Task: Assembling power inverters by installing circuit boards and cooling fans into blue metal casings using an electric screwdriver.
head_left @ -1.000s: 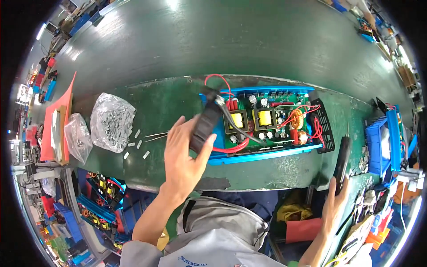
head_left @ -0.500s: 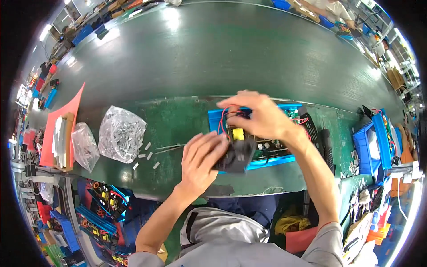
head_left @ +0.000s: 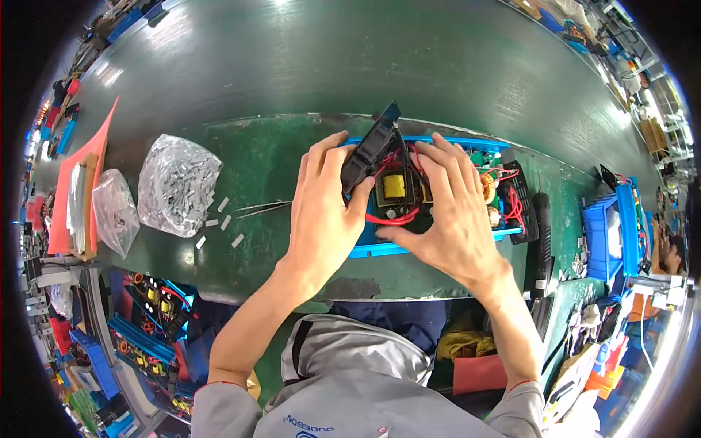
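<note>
In front of me lies a blue metal casing (head_left: 380, 250) with a circuit board inside. A yellow-wrapped transformer (head_left: 394, 186), red wires (head_left: 394, 219) and a copper coil (head_left: 488, 188) show on it. My left hand (head_left: 321, 197) grips a black end panel (head_left: 372, 146), tilted up at the casing's left end, with the thumb over its near edge. My right hand (head_left: 460, 212) is over the middle of the casing, fingers stretched and thumb apart. It hides part of the board; fingertip contact is unclear. A black slotted end plate (head_left: 517, 193) stands at the casing's right end.
Left of the casing are tweezers (head_left: 263, 209), a clear bag of small grey pieces (head_left: 179, 186), several loose pieces and another clear bag (head_left: 115, 212). A black cylindrical tool (head_left: 542, 237) lies right, before a blue bin (head_left: 602, 237). More blue-cased units (head_left: 150, 336) sit below left.
The black panel has gone from lying low at the casing's near left to standing tilted at its left end. My right hand has moved down and right, its fingers now stretched.
</note>
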Demonstrator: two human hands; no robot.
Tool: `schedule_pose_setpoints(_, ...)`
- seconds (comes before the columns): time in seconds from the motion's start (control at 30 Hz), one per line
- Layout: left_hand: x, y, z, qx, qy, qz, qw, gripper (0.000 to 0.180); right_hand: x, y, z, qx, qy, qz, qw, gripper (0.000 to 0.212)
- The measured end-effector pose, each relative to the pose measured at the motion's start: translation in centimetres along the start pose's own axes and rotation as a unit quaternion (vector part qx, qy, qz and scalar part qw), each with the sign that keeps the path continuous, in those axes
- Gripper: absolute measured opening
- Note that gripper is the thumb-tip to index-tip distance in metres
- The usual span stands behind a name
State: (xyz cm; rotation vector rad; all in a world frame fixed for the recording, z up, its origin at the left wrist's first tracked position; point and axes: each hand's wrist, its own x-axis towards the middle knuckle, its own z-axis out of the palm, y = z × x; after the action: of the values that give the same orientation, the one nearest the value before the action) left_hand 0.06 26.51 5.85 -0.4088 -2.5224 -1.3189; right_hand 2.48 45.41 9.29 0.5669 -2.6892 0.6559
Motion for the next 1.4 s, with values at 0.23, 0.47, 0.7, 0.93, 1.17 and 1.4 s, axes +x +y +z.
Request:
schedule_pose_setpoints(0.23,-7.2,0.1,-1.8,-0.021,0.17,0.051,0.984,0.043,-1.0,1.1,1.3,-0.036,0.04,-0.059,0.997,0.06)
schedule_pose_setpoints(0.47,-6.8,-1.0,0.9,-0.004,-0.027,0.062,0.998,0.032,-0.9,1.2,1.9,-0.029,0.097,-0.015,0.995,0.045)
schedule_pose_setpoints(0.7,-5.7,-1.5,-0.3,-0.008,-0.1,0.128,0.987,0.024,0.1,0.4,2.3,-0.031,0.133,0.136,0.981,0.052)
schedule_pose_setpoints(0.93,-7.8,-2.2,-6.7,0.091,-0.001,0.039,0.995,0.028,-2.5,0.2,0.5,-0.041,0.118,0.134,0.983,0.058)
schedule_pose_setpoints(1.17,-9.6,-6.8,-12.5,0.257,0.045,-0.097,0.96,0.012,-9.8,3.1,-3.7,-0.052,0.26,0.242,0.933,0.036)
schedule_pose_setpoints(1.4,-7.2,-4.3,-9.3,0.088,-0.012,-0.142,0.986,0.013,-20.1,10.0,-6.7,-0.175,0.206,0.437,0.858,0.043)
